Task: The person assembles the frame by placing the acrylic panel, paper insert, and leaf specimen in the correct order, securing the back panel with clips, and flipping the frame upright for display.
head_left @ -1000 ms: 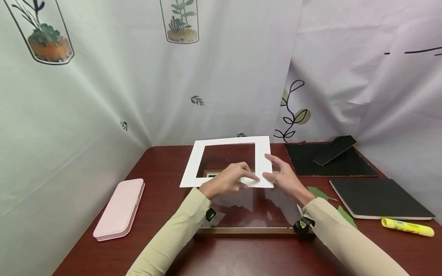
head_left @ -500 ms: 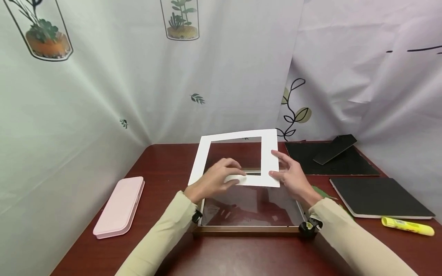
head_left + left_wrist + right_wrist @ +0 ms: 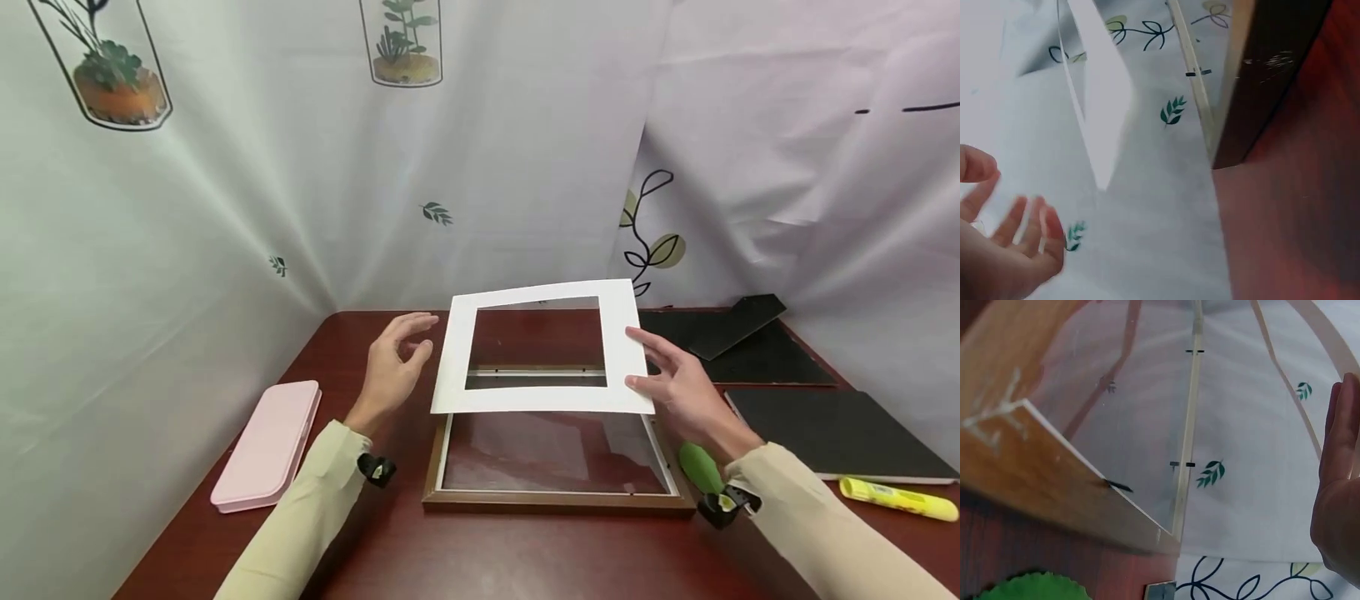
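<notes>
A white picture mat (image 3: 542, 400) with a rectangular opening is held up, tilted, above a brown picture frame (image 3: 558, 502) lying on the table. My right hand (image 3: 678, 392) pinches the mat's right side, thumb and fingertips showing on its face. Left of the mat, apart from it, my left hand (image 3: 393, 367) hovers with loosely bent fingers and holds nothing. The left wrist view shows this hand (image 3: 1013, 250) beside the mat (image 3: 1107, 106). Clear glazing (image 3: 517, 458) and small dark tabs show inside the frame. The right wrist view shows the frame's corner (image 3: 1054, 462) up close.
A pink case (image 3: 268, 446) lies at the left. On the right are a black backing board (image 3: 795, 358) with its stand, a dark notebook (image 3: 840, 433), a yellow glue stick (image 3: 898, 498) and a green leaf (image 3: 700, 467). A printed curtain (image 3: 525, 167) hangs behind the table (image 3: 480, 558).
My left hand has left the mat's lower edge and moved left, off it. The right hand has carried the mat rightward, uncovering more of the frame.
</notes>
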`<state>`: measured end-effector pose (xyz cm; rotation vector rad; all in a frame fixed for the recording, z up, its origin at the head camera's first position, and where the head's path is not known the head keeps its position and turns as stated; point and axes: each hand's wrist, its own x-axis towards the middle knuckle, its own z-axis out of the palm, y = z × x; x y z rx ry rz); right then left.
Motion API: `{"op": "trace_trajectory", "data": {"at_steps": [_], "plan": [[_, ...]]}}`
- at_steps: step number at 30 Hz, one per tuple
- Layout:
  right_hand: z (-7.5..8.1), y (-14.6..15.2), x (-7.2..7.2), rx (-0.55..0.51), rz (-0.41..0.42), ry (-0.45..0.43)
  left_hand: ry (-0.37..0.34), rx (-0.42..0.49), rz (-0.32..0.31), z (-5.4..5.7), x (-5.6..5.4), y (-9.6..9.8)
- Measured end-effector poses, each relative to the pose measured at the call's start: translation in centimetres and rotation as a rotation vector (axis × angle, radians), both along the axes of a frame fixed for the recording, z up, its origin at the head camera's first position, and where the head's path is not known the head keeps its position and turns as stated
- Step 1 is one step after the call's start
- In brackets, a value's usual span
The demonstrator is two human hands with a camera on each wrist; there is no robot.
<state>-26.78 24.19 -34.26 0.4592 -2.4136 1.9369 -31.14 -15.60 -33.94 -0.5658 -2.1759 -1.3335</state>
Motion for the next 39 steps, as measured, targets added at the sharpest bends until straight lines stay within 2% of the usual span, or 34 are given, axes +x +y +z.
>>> {"op": "trace_trajectory", "data": {"at_steps": [2, 5, 8, 11, 16, 18, 22, 25, 30, 33, 35, 39], "plan": [[0.2, 0.3, 0.3, 0.002, 0.008, 0.003, -0.1, 0.041, 0.001, -0.3, -0.2, -0.5], [0.3, 0.5, 0.6, -0.02, 0.04, -0.006, -0.25, 0.101, -0.065, -0.9, -0.4, -1.1], [0.2, 0.7, 0.9, -0.06, 0.073, -0.011, -0.332, 0.12, -0.131, -1.3, -0.5, -1.3], [-0.2, 0.9, 1.1, -0.063, 0.089, -0.008, -0.323, 0.057, -0.124, -1.8, -0.2, -1.2], [-1.4, 1.7, 1.5, 0.026, 0.074, -0.03, -0.26, -0.056, -0.101, -2.6, 0.6, -0.8], [-1.9, 2.0, 1.7, 0.058, 0.066, -0.043, -0.263, -0.102, -0.104, -2.9, 0.9, -0.6], [-2.6, 2.2, 1.9, 0.13, 0.049, -0.071, -0.321, -0.2, -0.101, -3.5, 1.4, -0.5], [-2.9, 2.1, 2.1, 0.18, 0.028, -0.102, -0.38, -0.248, -0.123, -3.8, 1.8, -0.6], [-3.5, 2.2, 2.4, 0.231, -0.007, -0.144, -0.432, -0.308, -0.238, -4.1, 2.0, -0.8], [-3.9, 2.4, 2.6, 0.252, -0.006, -0.152, -0.444, -0.372, -0.285, -4.1, 2.0, -0.9], [-4.1, 2.6, 2.8, 0.264, -0.004, -0.151, -0.45, -0.415, -0.288, -4.1, 2.1, -0.7], [-4.3, 2.8, 2.8, 0.26, 0.004, -0.173, -0.443, -0.483, -0.256, -4.0, 2.3, -0.4]]}}
